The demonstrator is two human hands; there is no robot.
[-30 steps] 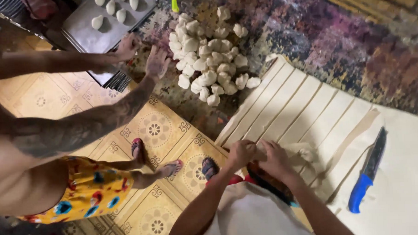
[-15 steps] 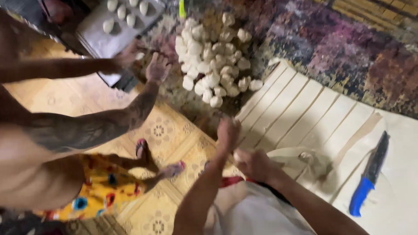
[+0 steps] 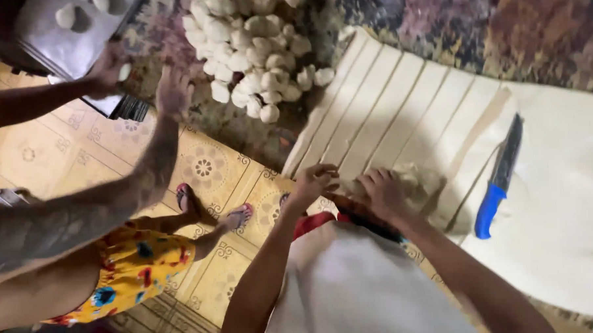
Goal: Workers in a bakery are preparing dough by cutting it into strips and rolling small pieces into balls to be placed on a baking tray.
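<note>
**Hands gather a dough strip**

Both hands, left hand (image 3: 315, 181) and right hand (image 3: 384, 191), clamp a bunched dough strip (image 3: 412, 179) at the near edge of the cut dough sheet (image 3: 399, 97). A blue-handled knife (image 3: 498, 178) lies right; dough balls (image 3: 253, 50) far left.

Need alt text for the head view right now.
Both of the wearer's hands, left hand and right hand, work a dough lump on a sheet of dough cut into strips. A blue-handled knife lies nearby; a co-worker's hands reach near piled dough balls.

A knife (image 3: 500, 176) is laid on the dough sheet (image 3: 560, 197) just right of the right hand (image 3: 384, 193); dough balls (image 3: 253, 50) are piled beyond the left hand (image 3: 313, 182).
</note>
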